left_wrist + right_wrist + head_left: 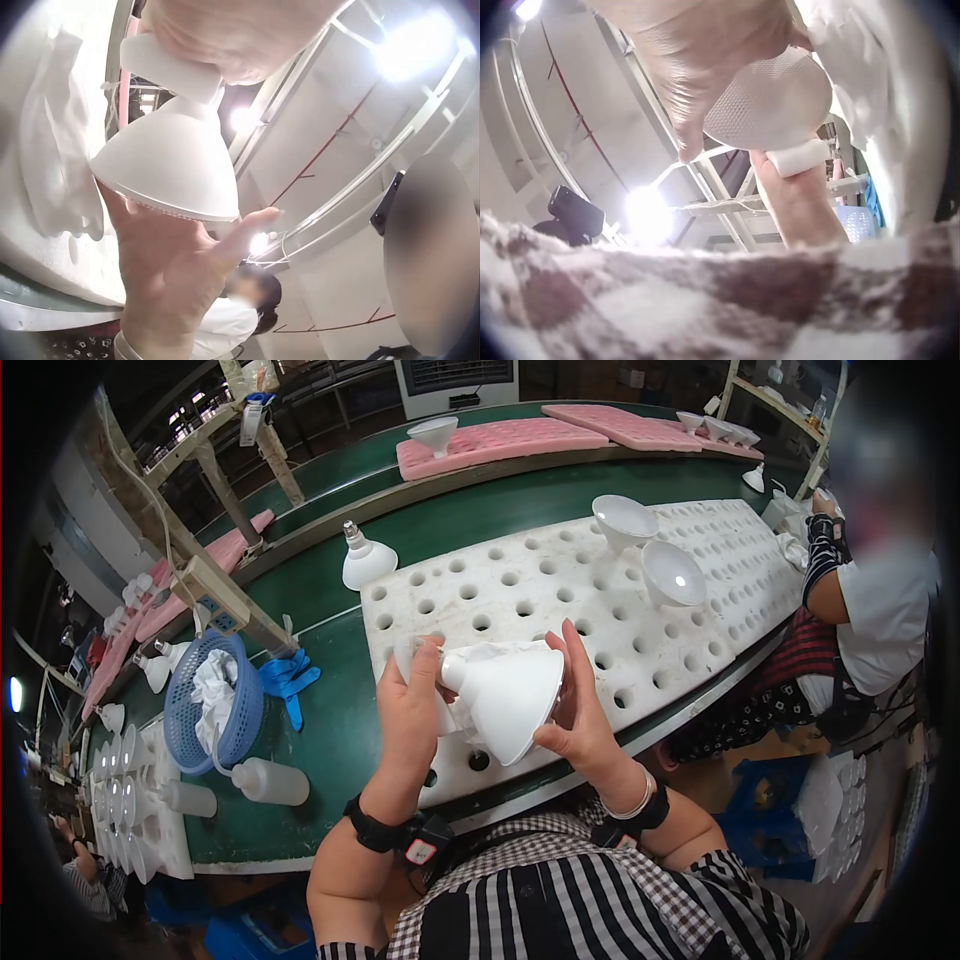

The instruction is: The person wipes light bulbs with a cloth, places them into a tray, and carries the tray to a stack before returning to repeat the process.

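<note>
A white cone-shaped reflector lamp [512, 695] lies sideways between the two hands, above a white board [440, 595] with rows of holes. My left hand [408, 705] grips its narrow neck end, where a smooth white band-like piece [169, 66] shows by the fingers. At the wide end, my right hand [588, 725] is spread with fingers straight along the lens rim. The textured lens face [769, 101] appears in the right wrist view, partly covered by that palm. Crumpled white cloth [64, 142] lies beside the lamp in the left wrist view.
Two lamps [625, 518] [672, 573] stand in the board, and another lamp [368, 563] sits behind it. At left are a blue basket [172, 705] with white cloth, a bottle [272, 782] and a blue glove [290, 678]. Another person [870, 620] sits at right.
</note>
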### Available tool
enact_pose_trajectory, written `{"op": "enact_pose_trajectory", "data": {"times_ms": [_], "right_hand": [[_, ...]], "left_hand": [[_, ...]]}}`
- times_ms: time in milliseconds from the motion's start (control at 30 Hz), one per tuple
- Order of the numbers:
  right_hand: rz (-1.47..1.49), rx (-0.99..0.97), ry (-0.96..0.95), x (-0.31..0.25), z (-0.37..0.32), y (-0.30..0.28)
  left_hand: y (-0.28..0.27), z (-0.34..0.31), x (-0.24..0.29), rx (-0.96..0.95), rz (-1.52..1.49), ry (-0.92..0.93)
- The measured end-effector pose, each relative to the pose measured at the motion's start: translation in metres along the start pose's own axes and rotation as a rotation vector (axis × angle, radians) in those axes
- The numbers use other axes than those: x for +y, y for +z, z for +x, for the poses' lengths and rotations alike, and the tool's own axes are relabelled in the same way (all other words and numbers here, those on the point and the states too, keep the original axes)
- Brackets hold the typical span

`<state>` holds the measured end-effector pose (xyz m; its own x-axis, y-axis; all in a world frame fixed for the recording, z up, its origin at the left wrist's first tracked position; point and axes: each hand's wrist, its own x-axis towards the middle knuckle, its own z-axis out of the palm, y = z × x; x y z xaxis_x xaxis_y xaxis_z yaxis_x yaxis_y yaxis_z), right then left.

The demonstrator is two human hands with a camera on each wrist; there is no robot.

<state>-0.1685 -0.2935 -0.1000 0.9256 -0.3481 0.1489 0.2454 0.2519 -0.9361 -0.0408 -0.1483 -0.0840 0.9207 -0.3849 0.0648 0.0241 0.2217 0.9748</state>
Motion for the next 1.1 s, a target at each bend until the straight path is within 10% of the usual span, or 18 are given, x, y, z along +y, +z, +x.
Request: {"op": "enact_pose_trajectory", "data": {"times_ms": [200,333,433,500,700,767,933,1100], "right_hand": [[-0.219,-0.039,-0.152,-0.002,-0.002,0.004],[0.290,-0.006,0.165,-0.005,0.003,-0.001],[0.530,-0.025,0.331,-0.009,0.006,-0.002],[0.545,-0.091,0.369,-0.013,0.008,-0.001],[0.669,-0.147,0.467,-0.014,0.006,-0.008],[0.654,-0.146,0.483,-0.012,0.004,-0.009],[0.627,-0.128,0.453,-0.016,0.006,-0.003],[0.663,-0.227,0.466,-0.014,0.007,-0.009]], "left_hand": [[0.004,-0.003,0.008,-0.060,0.065,0.036],[0.000,-0.005,0.013,-0.167,0.040,0.044],[0.003,-0.009,0.020,-0.106,0.282,0.468],[0.003,-0.014,0.036,-0.185,1.061,1.035],[-0.006,0.005,0.033,-0.207,1.065,0.909],[-0.012,0.015,0.026,-0.096,0.526,0.583],[-0.003,-0.010,0.044,-0.187,0.970,0.981],[-0.012,0.009,0.025,-0.191,0.813,0.796]]}}
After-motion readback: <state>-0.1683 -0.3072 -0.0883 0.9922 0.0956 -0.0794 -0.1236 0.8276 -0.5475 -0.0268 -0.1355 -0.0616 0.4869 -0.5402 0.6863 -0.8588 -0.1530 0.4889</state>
